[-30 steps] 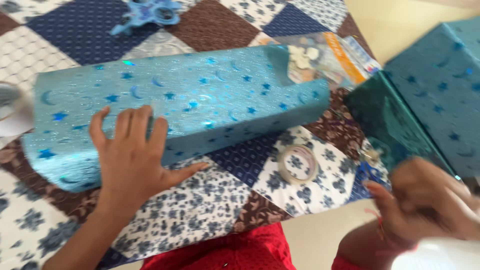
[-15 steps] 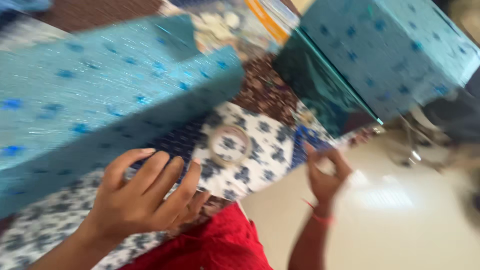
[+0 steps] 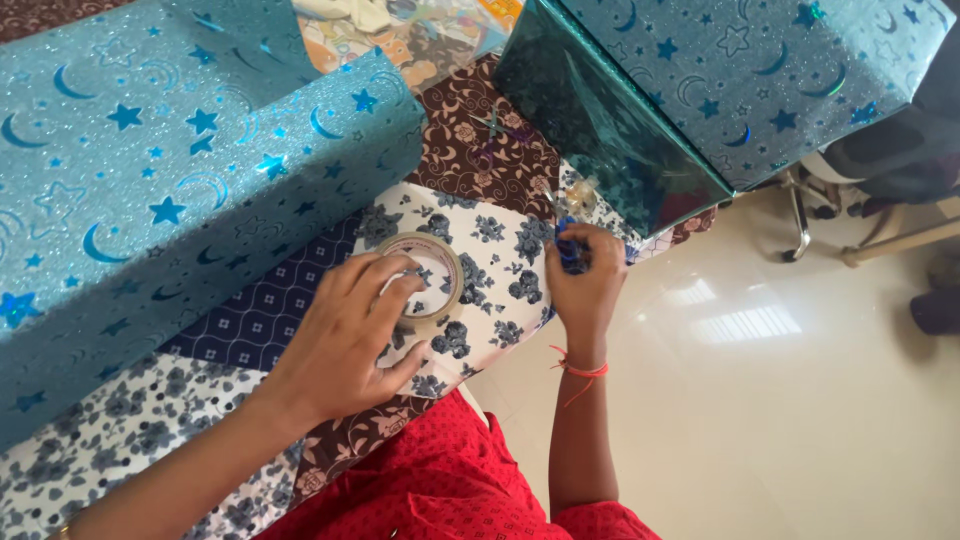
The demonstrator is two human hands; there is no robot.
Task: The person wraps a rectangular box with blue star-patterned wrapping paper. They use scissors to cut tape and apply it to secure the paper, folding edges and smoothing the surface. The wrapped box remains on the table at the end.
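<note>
Left hand [image 3: 350, 340] fingers grip the tape roll [image 3: 428, 275]; right hand [image 3: 583, 275], at 3 o'clock, pinches a small blue object [image 3: 567, 240].

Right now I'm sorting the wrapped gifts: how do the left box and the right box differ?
The left box is long, pale matte blue and lies on the quilt. The right box is bulkier, darker glossy teal and overhangs the quilt's edge. Both wear moon-and-star wrapping.

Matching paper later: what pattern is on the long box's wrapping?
Light blue glitter with moons and stars on the long box, head view.
</note>
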